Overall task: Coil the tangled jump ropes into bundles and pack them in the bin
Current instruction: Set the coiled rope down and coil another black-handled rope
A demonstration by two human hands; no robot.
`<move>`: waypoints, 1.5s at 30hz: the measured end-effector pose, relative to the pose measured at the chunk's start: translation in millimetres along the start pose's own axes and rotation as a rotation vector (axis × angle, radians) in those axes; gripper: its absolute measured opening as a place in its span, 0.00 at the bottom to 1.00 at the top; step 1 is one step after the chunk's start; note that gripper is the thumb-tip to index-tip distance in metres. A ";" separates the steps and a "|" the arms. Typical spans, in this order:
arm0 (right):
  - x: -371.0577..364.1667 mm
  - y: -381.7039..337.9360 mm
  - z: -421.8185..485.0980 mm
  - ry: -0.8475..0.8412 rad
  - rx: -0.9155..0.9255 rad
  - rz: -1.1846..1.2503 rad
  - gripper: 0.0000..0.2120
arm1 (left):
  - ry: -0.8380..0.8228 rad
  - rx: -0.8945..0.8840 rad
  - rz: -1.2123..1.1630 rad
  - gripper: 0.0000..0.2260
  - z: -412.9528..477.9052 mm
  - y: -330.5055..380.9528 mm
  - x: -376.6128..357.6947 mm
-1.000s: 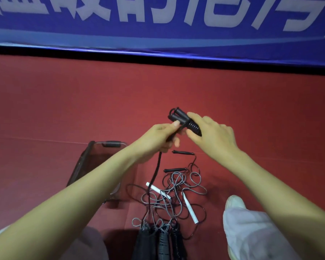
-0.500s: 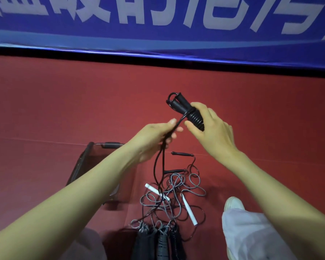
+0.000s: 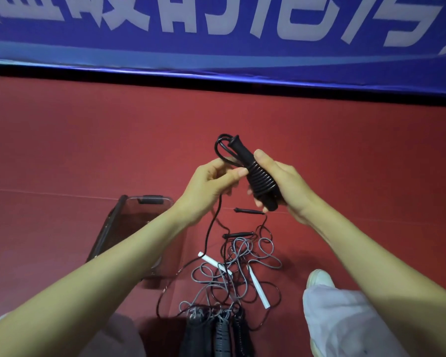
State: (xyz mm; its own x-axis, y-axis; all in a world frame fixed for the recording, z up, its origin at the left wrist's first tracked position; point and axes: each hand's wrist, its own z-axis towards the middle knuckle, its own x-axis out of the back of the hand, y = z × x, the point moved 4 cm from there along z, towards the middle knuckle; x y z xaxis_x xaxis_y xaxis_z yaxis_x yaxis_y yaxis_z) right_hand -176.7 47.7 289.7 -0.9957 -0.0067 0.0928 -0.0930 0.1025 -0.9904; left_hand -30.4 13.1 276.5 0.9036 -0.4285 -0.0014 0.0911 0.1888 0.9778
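Coils could spring loose!
Your right hand grips the wrapped jump-rope handles, left hand pinches the cord: slacken and it unwinds.

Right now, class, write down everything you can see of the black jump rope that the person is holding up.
The black jump rope looks rubbery and glossy. Its cord is wound in tight turns round the handles, whose ends stick out above and below; a small loop stands at the top. The bundle is tilted, held above the red floor. The right hand grips the wound part; the left hand pinches the loose cord beside it. The rest hangs down to the floor.
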 end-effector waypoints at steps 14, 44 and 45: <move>2.3 -4.9 -2.9 -0.068 -0.113 0.239 0.25 | -0.189 0.177 0.101 0.16 1.2 2.4 2.1; 11.8 12.5 7.3 0.220 0.081 -0.981 0.21 | -0.043 0.483 -0.181 0.01 2.6 -17.1 1.0; 11.6 13.3 6.4 0.212 0.108 -0.961 0.21 | -0.064 0.533 -0.198 0.01 2.4 -18.3 2.9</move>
State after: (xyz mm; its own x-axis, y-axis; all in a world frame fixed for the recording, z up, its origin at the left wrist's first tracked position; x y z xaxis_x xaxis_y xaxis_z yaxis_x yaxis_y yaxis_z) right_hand -189.5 42.6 277.0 -0.4767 0.1398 0.8679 -0.8713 0.0554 -0.4875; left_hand -30.4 6.3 259.1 0.8619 -0.4665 -0.1986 0.0171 -0.3647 0.9310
